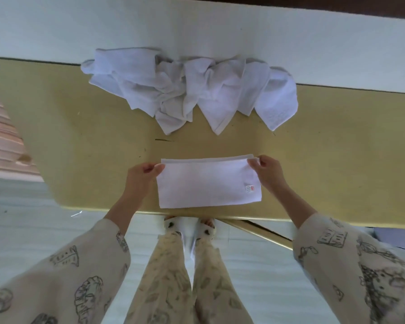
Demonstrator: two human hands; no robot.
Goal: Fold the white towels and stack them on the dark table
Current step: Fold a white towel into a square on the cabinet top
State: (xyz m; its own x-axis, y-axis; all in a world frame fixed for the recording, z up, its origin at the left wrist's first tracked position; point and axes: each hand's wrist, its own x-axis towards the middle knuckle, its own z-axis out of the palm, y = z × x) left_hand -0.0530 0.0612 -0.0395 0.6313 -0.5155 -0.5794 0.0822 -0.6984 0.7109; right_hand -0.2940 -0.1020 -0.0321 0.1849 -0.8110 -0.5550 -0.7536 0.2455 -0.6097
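Head view: one folded towel (208, 183), two hands (268, 170).

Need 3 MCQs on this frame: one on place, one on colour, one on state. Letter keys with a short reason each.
1. Where does the pile of unfolded towels lie?
A. far side of the table, by the wall
B. on the floor
C. under the folded towel

2. What colour is the print on the label of the folded towel?
A. blue
B. red
C. green

3. What are the hands doing?
A. both pinch the towel's far corners
B. both hang idle
C. one lifts the pile

Key: 1 A, the pile sits against the white wall; 2 B, red marks show; 3 A, left hand and right hand each pinch a corner.
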